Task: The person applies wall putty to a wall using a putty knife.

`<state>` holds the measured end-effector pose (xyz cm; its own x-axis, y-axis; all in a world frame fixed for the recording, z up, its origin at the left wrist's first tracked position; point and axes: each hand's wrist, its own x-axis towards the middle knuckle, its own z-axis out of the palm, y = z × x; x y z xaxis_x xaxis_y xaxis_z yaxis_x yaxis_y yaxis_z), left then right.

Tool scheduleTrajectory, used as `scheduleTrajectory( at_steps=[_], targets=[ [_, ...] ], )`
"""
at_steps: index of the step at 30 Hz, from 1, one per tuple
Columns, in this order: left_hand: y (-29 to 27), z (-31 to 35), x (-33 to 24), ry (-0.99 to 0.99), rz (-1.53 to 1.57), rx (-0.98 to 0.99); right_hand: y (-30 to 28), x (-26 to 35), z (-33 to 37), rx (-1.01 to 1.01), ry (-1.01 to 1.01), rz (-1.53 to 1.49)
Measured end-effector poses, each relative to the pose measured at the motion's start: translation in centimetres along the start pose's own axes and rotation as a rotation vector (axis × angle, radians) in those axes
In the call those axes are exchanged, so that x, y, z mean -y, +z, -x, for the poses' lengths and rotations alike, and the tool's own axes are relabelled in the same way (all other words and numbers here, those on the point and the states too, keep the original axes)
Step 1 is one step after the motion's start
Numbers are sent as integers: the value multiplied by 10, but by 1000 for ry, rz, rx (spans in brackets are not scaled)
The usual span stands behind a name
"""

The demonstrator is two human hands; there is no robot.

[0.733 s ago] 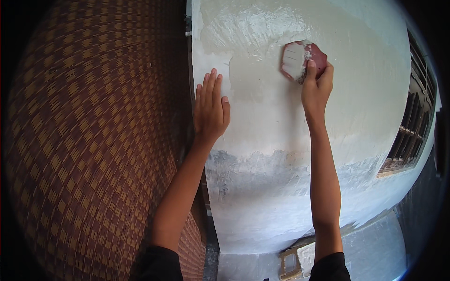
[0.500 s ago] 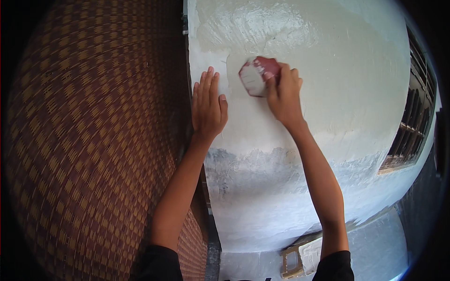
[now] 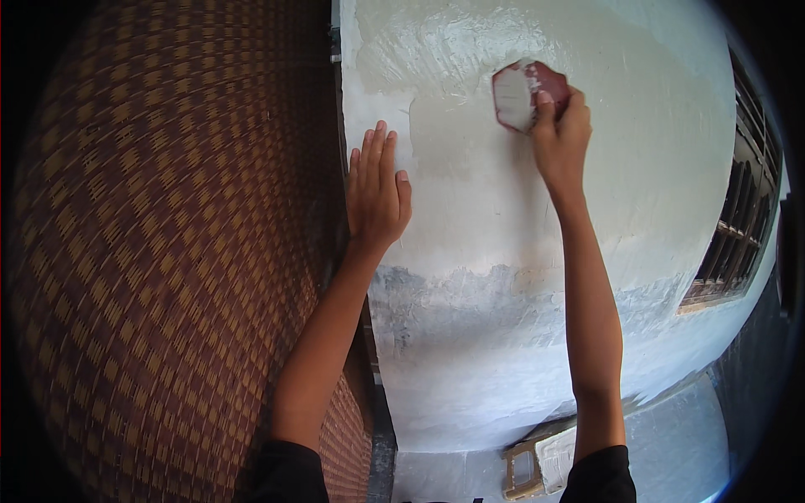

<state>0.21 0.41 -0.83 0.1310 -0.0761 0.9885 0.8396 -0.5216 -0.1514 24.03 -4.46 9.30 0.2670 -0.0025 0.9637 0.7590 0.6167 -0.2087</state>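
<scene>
In my right hand (image 3: 563, 141) is a flat, dark red putty scraper (image 3: 513, 97) with angular edges, pinched at its right side. Whitish putty covers its left half. I hold it up at the plastered wall (image 3: 478, 210); whether its edge touches the surface I cannot tell. Wet putty (image 3: 457, 42) shines on the wall above and to the left of the scraper. My left hand (image 3: 377, 194) lies flat on the wall near its left edge, fingers pointing up and thumb apart, holding nothing.
A woven brown and tan panel (image 3: 168, 251) runs along the left, close to my left arm. At the right is a barred window (image 3: 729, 222). Low down, a light brown stool (image 3: 521, 471) bears a putty-smeared white board (image 3: 557, 457), partly behind my right arm.
My right hand has moved up and to the right across the wall with the scraper. The left hand stays in nearly the same place on the wall.
</scene>
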Motion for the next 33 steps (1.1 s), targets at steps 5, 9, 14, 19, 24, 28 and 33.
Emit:
scheduleTrajectory(
  at_steps=[5, 9, 14, 19, 24, 28, 33],
  targets=[
    [0, 2, 4, -4, 3, 6, 13, 36, 13, 346, -437, -85],
    [0, 3, 4, -3, 5, 7, 29, 34, 3, 440, -455, 36],
    [1, 0, 0, -7, 48, 10, 13, 14, -50, 57, -201, 90],
    [0, 4, 5, -6, 4, 3, 16, 42, -7, 325, -383, -126],
    [2, 0, 0, 7, 3, -8, 19, 16, -22, 218, -259, 92],
    [2, 1, 0, -1, -11, -2, 3, 14, -31, 34, -13, -244],
    [0, 4, 5, -6, 7, 0, 6, 34, 7, 478, -270, -9]
  ],
)
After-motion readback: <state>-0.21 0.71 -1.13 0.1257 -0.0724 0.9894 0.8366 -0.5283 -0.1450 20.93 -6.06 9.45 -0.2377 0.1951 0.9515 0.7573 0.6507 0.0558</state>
